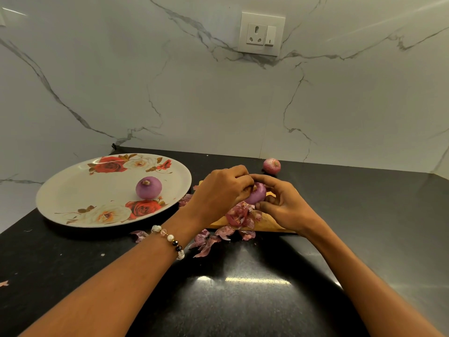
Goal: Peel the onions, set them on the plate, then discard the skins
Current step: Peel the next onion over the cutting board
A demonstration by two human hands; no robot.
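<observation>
A purple onion [257,194] is held between both hands above a wooden board [268,221]. My left hand [222,188] curls over its top and left side. From the right, my right hand [283,203] grips it with fingers curled round it. One peeled purple onion [148,187] sits on the white floral plate [73,190] at the left. An unpeeled pinkish onion [272,165] lies on the counter behind the hands, near the wall. Loose onion skins [239,216] are piled on the board under the hands, and more skins [206,242] are scattered on the counter before it.
The black stone counter [243,288] runs up to a marble wall with a socket [261,34]. A stray skin [139,235] lies near the plate's front rim. Another scrap [4,283] lies at the far left edge.
</observation>
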